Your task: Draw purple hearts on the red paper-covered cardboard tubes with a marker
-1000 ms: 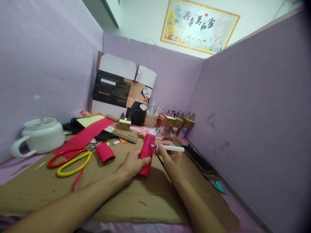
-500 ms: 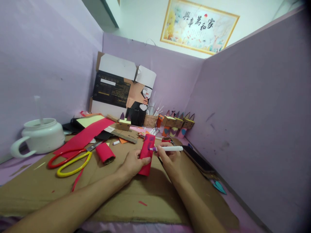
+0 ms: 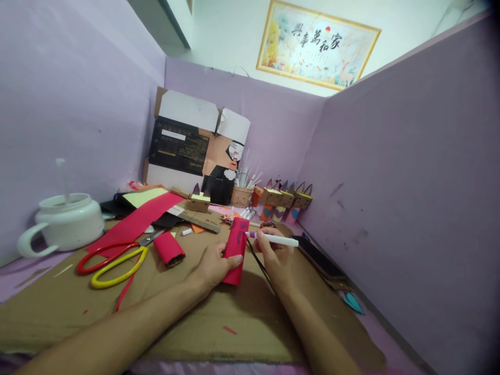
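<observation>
My left hand point(image 3: 215, 264) grips a red paper-covered tube point(image 3: 235, 254) by its lower half, thumb across the front. Purple marks show on the tube's upper part. In my right hand point(image 3: 274, 255) is a white marker point(image 3: 279, 239) with a purple tip end, pointing left at the tube's right edge; whether the tip touches is too small to tell. A shorter red tube point(image 3: 169, 249) lies to the left on the cardboard sheet point(image 3: 187, 323). Beside it are scissors point(image 3: 117, 265) with one red and one yellow handle.
A white mug point(image 3: 70, 221) stands at the left. Strips of red paper point(image 3: 136, 221) lie behind the scissors. At the back are a small cardboard head with ears point(image 3: 200, 200) and several similar figures point(image 3: 287, 198). A phone point(image 3: 318, 258) lies right.
The marker has shifted right and slightly down, its tip moving from the tube's middle to its right edge. More purple shows on the tube. My left hand keeps its hold.
</observation>
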### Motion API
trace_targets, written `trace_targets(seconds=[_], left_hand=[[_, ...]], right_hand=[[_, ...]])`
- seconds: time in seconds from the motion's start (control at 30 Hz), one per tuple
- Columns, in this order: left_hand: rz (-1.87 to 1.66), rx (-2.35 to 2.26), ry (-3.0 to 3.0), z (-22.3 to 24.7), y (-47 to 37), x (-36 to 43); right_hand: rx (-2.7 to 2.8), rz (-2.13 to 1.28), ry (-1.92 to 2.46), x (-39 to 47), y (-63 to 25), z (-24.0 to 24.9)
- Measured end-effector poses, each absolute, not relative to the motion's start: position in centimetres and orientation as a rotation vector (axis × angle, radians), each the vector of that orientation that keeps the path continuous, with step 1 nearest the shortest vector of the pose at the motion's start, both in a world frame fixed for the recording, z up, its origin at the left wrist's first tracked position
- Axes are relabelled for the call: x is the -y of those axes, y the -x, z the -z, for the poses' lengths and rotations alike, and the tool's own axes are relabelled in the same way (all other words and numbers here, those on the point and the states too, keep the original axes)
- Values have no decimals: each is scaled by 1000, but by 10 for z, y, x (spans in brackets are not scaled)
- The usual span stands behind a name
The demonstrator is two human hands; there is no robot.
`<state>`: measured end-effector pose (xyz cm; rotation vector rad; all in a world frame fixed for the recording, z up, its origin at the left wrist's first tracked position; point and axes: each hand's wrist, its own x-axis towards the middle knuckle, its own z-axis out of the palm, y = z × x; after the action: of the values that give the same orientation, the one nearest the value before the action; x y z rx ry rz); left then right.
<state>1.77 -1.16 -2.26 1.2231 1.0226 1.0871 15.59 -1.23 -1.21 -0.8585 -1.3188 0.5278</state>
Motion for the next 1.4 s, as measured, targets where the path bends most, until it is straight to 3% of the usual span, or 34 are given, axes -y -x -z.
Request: trace_targets(seconds=[1.4], left_hand=[[-1105, -1018, -1211, 25, -17, 10]], right_hand=[[1327, -503, 854, 12, -157, 13]])
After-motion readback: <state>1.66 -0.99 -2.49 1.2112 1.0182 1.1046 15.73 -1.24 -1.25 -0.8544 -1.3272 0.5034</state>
